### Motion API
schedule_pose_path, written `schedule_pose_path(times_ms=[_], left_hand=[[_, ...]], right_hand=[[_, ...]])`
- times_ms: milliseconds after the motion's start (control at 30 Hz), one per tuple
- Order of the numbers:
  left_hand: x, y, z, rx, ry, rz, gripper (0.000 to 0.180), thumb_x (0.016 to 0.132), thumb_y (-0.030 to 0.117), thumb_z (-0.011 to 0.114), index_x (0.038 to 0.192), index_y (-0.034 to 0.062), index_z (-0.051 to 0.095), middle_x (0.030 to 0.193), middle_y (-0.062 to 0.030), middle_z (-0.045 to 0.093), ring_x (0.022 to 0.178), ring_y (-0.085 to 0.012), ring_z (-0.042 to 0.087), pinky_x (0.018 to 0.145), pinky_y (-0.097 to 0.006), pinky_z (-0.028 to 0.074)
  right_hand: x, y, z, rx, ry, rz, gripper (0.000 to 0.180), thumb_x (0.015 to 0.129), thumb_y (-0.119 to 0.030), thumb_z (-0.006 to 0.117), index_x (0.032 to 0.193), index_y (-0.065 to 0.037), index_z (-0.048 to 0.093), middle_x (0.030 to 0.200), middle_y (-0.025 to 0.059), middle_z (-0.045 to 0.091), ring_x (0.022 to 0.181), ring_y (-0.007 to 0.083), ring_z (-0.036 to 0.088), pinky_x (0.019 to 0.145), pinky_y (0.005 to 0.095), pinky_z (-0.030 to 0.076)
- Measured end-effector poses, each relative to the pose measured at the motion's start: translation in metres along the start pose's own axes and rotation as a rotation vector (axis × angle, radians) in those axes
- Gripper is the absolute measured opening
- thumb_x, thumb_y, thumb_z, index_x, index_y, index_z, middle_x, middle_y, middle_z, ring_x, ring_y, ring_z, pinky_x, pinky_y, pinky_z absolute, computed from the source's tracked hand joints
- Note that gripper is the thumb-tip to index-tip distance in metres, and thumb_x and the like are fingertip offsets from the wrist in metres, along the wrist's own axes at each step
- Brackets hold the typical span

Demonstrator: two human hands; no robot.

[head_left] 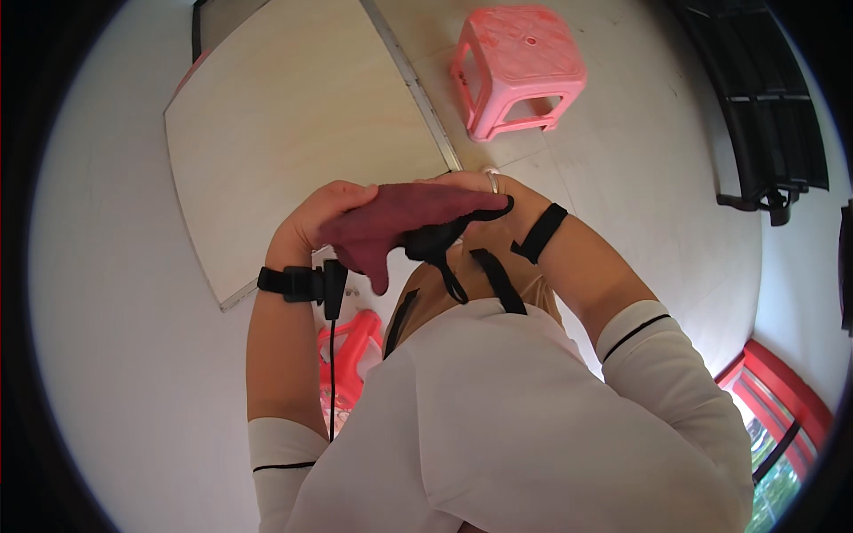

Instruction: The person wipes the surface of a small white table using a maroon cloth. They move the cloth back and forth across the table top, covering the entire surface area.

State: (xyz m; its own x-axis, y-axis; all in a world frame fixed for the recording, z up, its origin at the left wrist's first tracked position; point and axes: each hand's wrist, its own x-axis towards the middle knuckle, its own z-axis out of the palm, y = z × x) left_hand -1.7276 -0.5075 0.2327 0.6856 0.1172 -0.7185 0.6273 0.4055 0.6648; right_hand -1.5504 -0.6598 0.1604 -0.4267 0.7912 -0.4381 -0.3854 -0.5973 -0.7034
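Observation:
A piece of dark maroon cloth (395, 213) with black edging is stretched between my two hands, in front of my waist. My left hand (311, 213) grips its left end, with the thumb lying along the top. At the far edge and right end, my right hand (524, 200), which has a silver ring, holds the cloth, its fingers partly behind the fabric. From the underside hang black fabric (431, 242) and a narrow black loop (454, 282). A maroon corner droops beneath the left part. The folds hide what kind of item it is.
A pale tabletop (293, 115) lies ahead on the left. A pink plastic stool (524, 49) stands beyond its right edge, and a red plastic seat (355, 364) shows below my left wrist. A black rack-like object (773, 115) is at far right. A cable (332, 382) runs from my left wrist strap.

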Motion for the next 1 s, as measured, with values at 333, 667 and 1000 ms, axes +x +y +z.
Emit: schedule_pose_path(times_ms=[333, 667, 1000], left_hand=[[-0.005, -0.047, -0.018, -0.729, 0.064, 0.133, 0.032, 0.087, 0.029, 0.048, 0.098, -0.0001, 0.056, 0.086, -0.0096, 0.06, 0.077, -0.0181, 0.057, 0.068, -0.029, 0.047], [0.038, -0.04, 0.001, 1.02, 0.802, 0.723, 0.027, 0.064, 0.013, 0.068, 0.09, 0.0102, 0.062, 0.088, -0.0142, 0.059, 0.082, -0.0304, 0.055, 0.072, -0.036, 0.045], [0.064, -0.049, 0.04, 1.275, 0.911, 0.254, 0.07, 0.06, 0.024, 0.073, 0.124, 0.0218, 0.043, 0.12, -0.0181, 0.044, 0.099, -0.0357, 0.049, 0.081, -0.041, 0.042]], right_hand=[[0.014, -0.027, 0.011, 0.245, -0.051, -0.104, 0.047, 0.077, -0.043, 0.054, 0.107, -0.007, 0.055, 0.097, 0.0092, 0.06, 0.084, 0.0174, 0.059, 0.067, 0.0315, 0.05], [0.021, 0.0, -0.018, -1.012, 0.921, -0.561, 0.04, 0.07, -0.016, 0.061, 0.105, 0.001, 0.053, 0.096, 0.0132, 0.053, 0.092, 0.0238, 0.051, 0.081, 0.0333, 0.042], [0.054, 0.014, 0.017, -1.325, 1.104, 0.032, 0.079, 0.066, -0.018, 0.064, 0.127, 0.009, 0.021, 0.124, 0.0209, 0.027, 0.113, 0.0361, 0.031, 0.095, 0.0391, 0.03]])
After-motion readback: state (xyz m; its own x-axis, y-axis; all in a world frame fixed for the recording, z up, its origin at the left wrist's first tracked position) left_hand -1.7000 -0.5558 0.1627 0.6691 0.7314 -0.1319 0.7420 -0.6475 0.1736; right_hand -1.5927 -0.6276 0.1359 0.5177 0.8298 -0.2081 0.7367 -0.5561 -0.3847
